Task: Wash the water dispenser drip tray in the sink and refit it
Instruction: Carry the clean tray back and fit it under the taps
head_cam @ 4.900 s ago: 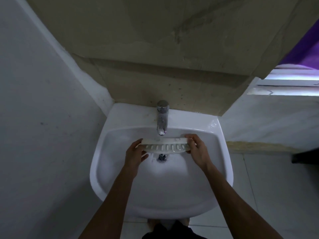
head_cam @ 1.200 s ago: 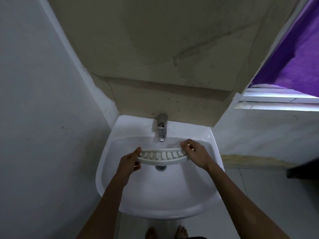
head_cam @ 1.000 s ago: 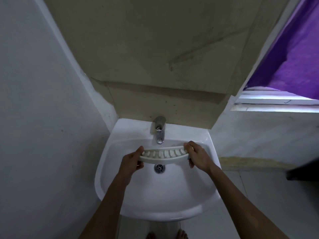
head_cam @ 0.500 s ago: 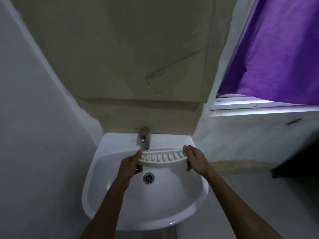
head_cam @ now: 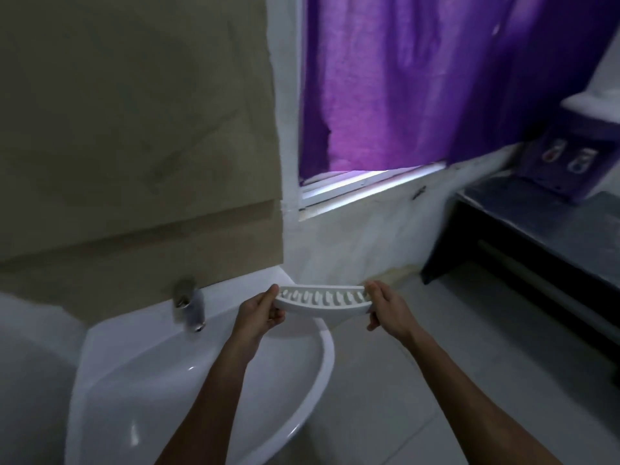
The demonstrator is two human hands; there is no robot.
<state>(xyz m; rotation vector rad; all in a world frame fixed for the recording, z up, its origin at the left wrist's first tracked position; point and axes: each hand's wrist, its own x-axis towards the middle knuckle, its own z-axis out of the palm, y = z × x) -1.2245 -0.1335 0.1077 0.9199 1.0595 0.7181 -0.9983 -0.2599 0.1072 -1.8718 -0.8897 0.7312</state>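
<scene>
Both hands, left hand (head_cam: 260,313) and right hand (head_cam: 385,308), pinch the tray (head_cam: 323,300) ends; washing looks done, next it needs carrying to the dispenser (head_cam: 567,162) for refitting.

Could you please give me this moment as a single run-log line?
phase: carrying | drip tray: held level past sink rim | left hand: grips left end | right hand: grips right end | water dispenser: far right

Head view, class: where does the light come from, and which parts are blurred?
Head view: dim room, lit through the purple curtain; tap and water dispenser smeared by motion blur; drip tray and both hands sharper; highlights glint on the sink rim.
</scene>
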